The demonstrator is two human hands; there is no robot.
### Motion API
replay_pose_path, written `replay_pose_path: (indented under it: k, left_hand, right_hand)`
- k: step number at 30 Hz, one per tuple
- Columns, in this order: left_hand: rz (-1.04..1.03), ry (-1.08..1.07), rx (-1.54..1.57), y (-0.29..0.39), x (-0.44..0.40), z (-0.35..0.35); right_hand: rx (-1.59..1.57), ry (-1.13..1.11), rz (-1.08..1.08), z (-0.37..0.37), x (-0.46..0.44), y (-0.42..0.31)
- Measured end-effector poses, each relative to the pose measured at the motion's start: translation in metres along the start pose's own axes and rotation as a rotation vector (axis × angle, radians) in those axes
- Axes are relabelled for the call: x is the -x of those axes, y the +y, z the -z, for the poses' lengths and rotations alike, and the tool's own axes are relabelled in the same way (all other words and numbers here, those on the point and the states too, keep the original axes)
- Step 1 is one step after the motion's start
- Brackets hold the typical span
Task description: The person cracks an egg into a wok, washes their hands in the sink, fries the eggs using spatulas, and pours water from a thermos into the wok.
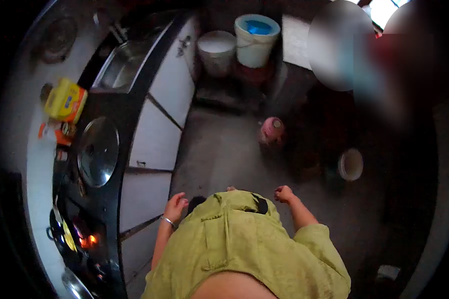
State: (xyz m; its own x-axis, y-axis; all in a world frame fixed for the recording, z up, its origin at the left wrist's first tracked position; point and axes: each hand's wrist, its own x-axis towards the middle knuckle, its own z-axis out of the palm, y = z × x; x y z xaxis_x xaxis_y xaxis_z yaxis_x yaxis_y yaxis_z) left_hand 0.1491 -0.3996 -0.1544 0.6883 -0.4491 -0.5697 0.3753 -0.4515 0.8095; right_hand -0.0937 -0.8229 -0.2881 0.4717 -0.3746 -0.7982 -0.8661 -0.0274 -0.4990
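Observation:
My left hand (175, 208) hangs beside the white cabinet doors, fingers slightly bent and apart, with nothing in it; a bracelet circles the wrist. On the other side of my green shirt, my right hand (284, 194) hangs over the floor with its fingers curled in; whether it holds anything is too small to tell. Neither hand touches the counter. Nearest to my left hand is the cabinet front (147, 197). A pink container (272, 130) stands on the floor ahead of my right hand.
Along the left, the dark counter (129, 112) bears a sink (120, 67), a yellow container (66, 100), a round glass lid (98, 152) and a pan (67, 236) beside an orange glow. White buckets (257, 47) stand ahead; a pale bowl (350, 164) lies right.

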Motion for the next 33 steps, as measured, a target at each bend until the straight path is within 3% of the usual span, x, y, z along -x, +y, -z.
replay_pose_path:
  k: [7,9,11,13,14,15,17,19,21,27,29,32,33]
  left_hand:
    - [0.002,-0.149,-0.083,0.041,-0.069,-0.013]
    - [-0.024,-0.192,-0.232,0.044,-0.098,-0.007]
    - [-0.080,-0.222,-0.313,0.051,-0.133,-0.007]
    - [-0.111,-0.282,-0.323,0.045,-0.173,-0.003]
    - [-0.151,-0.310,-0.391,0.065,-0.188,-0.014]
    - [-0.162,-0.341,-0.524,0.056,-0.217,-0.014]
    - [-0.164,-0.353,-0.531,0.097,-0.240,-0.040]
    - [-0.234,-0.410,-0.595,0.126,-0.261,-0.061]
    - [-0.178,-0.455,-0.620,0.136,-0.286,-0.072]
    - [-0.112,-0.643,-0.815,0.169,-0.326,-0.148]
    - [-0.057,-0.670,-0.836,0.160,-0.339,-0.180]
    - [-0.225,-0.737,-0.813,0.162,-0.342,-0.228]
    - [-0.246,-0.762,-0.731,0.149,-0.349,-0.245]
  right_hand:
    - [0.032,0.091,-0.191,-0.005,0.006,0.051]
    - [0.264,0.241,-0.098,-0.007,0.010,0.041]
    - [0.241,0.249,-0.121,-0.007,-0.013,0.044]
    - [0.203,0.173,-0.178,0.007,0.012,-0.012]
    - [0.042,0.228,-0.096,-0.009,-0.041,0.049]
    - [0.213,0.221,-0.003,0.003,-0.023,0.014]
    - [0.126,0.117,-0.091,0.013,-0.051,0.009]
    - [0.166,0.237,-0.061,0.036,-0.055,-0.031]
    - [0.125,0.027,-0.109,0.061,-0.055,-0.083]
    - [0.069,0.201,0.041,0.104,-0.151,-0.120]
    - [0.090,0.257,0.125,0.102,-0.207,-0.098]
    - [0.113,0.097,-0.038,0.122,-0.238,-0.108]
    - [0.156,0.148,-0.007,0.116,-0.268,-0.086]
